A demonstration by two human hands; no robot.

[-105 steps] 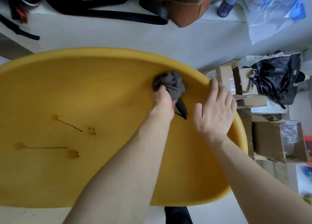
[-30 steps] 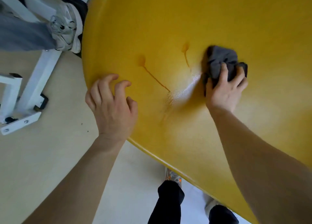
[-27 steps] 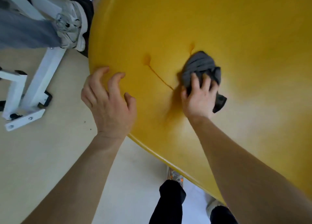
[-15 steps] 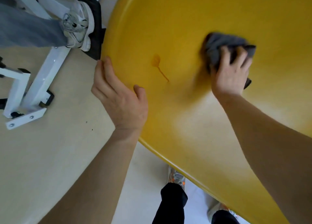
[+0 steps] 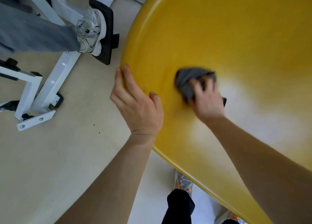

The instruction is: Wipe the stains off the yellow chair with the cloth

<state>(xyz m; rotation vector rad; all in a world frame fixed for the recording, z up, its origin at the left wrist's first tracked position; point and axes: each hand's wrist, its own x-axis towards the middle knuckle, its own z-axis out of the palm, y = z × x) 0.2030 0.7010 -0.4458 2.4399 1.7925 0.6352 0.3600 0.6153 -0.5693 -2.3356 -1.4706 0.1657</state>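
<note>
The yellow chair fills the right and upper part of the head view, its smooth seat shell glossy under the light. My right hand presses a bunched grey cloth against the seat near its left side, blurred by motion. My left hand grips the chair's left rim, fingers over the edge and thumb on the seat. No brown stain shows on the bare yellow surface around the cloth.
Another person's leg in grey trousers and a white sneaker rest on a black pedal of a white metal frame at the upper left. Beige floor lies below left. My own dark trouser leg and shoe show under the chair rim.
My right hand swept the cloth leftward and down over the spot where the last brown streak lay; that streak is out of sight now. The left hand stays on the rim.
</note>
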